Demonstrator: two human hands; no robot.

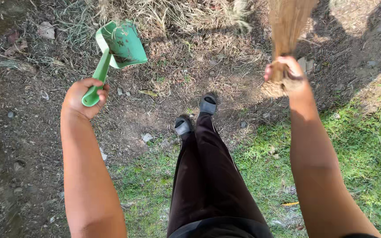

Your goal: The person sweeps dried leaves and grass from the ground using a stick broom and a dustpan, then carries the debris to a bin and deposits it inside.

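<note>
My left hand [86, 98] grips the handle of a green plastic dustpan [121, 44], held out over bare soil at the upper left with its scoop turned away from me. My right hand [285, 72] is closed around the bound end of a straw broom [286, 24] at the upper right; the bristles fan upward out of the frame. Between my arms I see my dark trousers [208, 176] and grey slip-on shoes [197, 114] standing on the ground.
Dry grass and straw litter [186, 26] cover the ground ahead. Bare dirt with small stones and dead leaves [23, 132] lies to the left. Green grass [367, 150] spreads on the right and near my feet.
</note>
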